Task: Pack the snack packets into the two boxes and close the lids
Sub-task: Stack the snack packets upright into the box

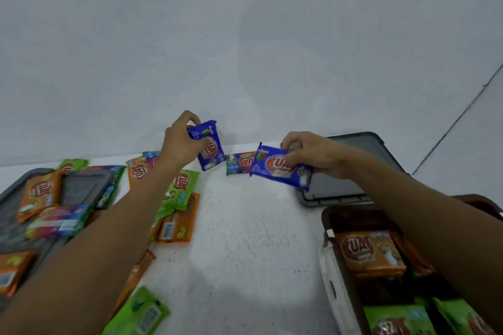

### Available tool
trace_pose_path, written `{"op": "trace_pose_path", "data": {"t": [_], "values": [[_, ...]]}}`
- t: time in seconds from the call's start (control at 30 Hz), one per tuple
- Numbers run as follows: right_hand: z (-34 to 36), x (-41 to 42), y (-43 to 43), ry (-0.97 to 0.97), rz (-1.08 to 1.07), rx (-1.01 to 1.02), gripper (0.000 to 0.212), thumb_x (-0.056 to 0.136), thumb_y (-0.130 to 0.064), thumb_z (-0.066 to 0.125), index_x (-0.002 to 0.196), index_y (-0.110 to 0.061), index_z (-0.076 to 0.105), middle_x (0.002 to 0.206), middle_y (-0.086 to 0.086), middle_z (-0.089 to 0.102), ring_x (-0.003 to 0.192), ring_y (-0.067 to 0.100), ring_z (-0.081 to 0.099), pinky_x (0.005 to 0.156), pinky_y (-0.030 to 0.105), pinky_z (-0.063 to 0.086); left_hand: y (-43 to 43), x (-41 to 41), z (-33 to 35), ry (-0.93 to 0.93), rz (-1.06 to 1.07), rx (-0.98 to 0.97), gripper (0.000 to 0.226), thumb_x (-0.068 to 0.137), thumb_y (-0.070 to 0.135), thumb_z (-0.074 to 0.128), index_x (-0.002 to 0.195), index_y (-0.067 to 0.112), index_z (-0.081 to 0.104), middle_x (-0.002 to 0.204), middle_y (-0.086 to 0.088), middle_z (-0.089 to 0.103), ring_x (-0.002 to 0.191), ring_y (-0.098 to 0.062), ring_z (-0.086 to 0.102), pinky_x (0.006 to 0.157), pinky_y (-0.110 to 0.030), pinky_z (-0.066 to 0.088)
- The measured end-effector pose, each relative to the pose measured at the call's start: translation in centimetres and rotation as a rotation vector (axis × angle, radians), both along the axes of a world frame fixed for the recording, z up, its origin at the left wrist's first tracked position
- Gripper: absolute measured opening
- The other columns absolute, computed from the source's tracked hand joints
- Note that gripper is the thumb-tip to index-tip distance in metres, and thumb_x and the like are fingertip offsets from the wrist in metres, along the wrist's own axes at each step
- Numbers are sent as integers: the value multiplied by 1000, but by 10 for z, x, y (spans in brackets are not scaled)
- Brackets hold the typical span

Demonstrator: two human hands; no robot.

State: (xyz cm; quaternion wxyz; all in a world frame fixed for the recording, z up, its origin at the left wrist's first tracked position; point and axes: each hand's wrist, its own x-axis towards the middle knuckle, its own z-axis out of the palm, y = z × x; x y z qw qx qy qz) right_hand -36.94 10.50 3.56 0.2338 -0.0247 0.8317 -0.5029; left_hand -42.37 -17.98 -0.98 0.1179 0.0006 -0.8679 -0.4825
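Closest to me, at the table's (245,239) near left corner, a green packet (138,313) lies flat, barcode side up. At the near right stands an open brown box (351,212), already holding an orange packet (370,251) and, nearer still, a couple of green ones (400,319). Both bare forearms stretch away from me over the white table. On the left, a grey lid (81,187) lies with an orange pack (40,193) and a rainbow-striped pack (60,221) resting on it, and beside it there is a loose heap of orange and green packs (181,187), partly under the left arm. Further out on the right, a second grey lid (334,190) lies flat just beyond the box. The right hand (313,155) pinches a blue packet (280,167) by its top edge, holding it above that lid's near corner. The left hand (182,144) has its fingers curled round another blue pack (208,145), lifted clear of the table and tilted on end. Between the two hands a multicoloured packet (239,162) lies flat by the table's far edge, against the plain pale wall (245,35).
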Motion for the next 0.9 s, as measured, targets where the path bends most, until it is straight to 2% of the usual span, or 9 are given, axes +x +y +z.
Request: {"op": "trace_pose_path", "data": {"t": [0.07, 0.17, 0.27, 0.37, 0.43, 0.53, 0.73, 0.83, 0.9], "values": [[10, 11, 17, -27, -32, -82, 22, 89, -5, 60, 107, -17, 58, 104, 8, 71, 82, 18, 69, 60, 27, 54, 9, 16, 14, -62, -55, 143, 37, 83, 9, 74, 110, 19, 51, 102, -9, 67, 86, -21, 68, 49, -22, 50], [23, 30, 46, -10, -11, -78, 21, 90, -8, 59, 108, -20, 63, 95, 3, 72, 78, 14, 68, 61, 24, 54, 29, 46, 35, -228, -151, 329, 39, 92, 6, 62, 123, 28, 54, 110, -10, 63, 96, -24, 70, 60, -35, 60], [31, 55, 81, 42, 16, -49, 15, 90, -21, 65, 105, -16, 64, 91, 5, 73, 74, 14, 68, 60, 23, 54, 57, 81, 53, -298, -221, 422, 23, 95, 6, 57, 110, 22, 64, 119, -10, 61, 101, -25, 69, 65, -40, 61], [32, 78, 115, 66, 13, -53, 19, 88, -20, 67, 104, -11, 64, 95, 12, 74, 78, 20, 69, 65, 27, 54, 87, 112, 64, -290, -265, 412, 15, 94, 5, 57, 96, 18, 62, 116, -13, 64, 101, -29, 69, 74, -47, 60], [32, 96, 137, 65, 25, -58, 19, 88, -17, 67, 105, -9, 64, 96, 14, 74, 78, 20, 70, 66, 28, 54, 108, 135, 69, -277, -297, 399, 15, 94, 5, 57, 92, 19, 61, 110, -12, 66, 104, -30, 68, 73, -42, 59], [31, 125, 171, 71, 78, -17, 12, 90, -13, 64, 101, -11, 64, 97, 15, 74, 78, 21, 70, 65, 29, 54, 140, 168, 74, -261, -335, 339, 11, 94, 12, 60, 89, 22, 59, 109, -9, 67, 109, -29, 66, 65, -30, 54], [19, 175, 220, 106, 228, 186, 19, 89, -12, 64, 107, -18, 62, 95, 7, 75, 83, 25, 72, 69, 34, 56, 207, 228, 68, -258, -438, 95, 13, 92, 6, 61, 87, 15, 54, 104, -9, 67, 97, -17, 68, 59, -27, 55], [10, 191, 230, 156, 337, 343, 21, 88, -14, 66, 107, -23, 63, 99, 3, 74, 86, 21, 72, 72, 33, 58, 231, 245, 53, -277, -537, -114, 12, 88, 6, 65, 89, 12, 54, 107, -5, 66, 98, -18, 67, 71, -36, 58], [4, 197, 232, 178, 481, 489, 23, 91, -19, 64, 114, -26, 63, 108, -1, 70, 92, 16, 70, 77, 29, 58, 245, 253, 45, -304, -610, -368, 14, 87, 13, 68, 92, 13, 54, 108, 0, 62, 97, -16, 64, 65, -30, 55]]}}
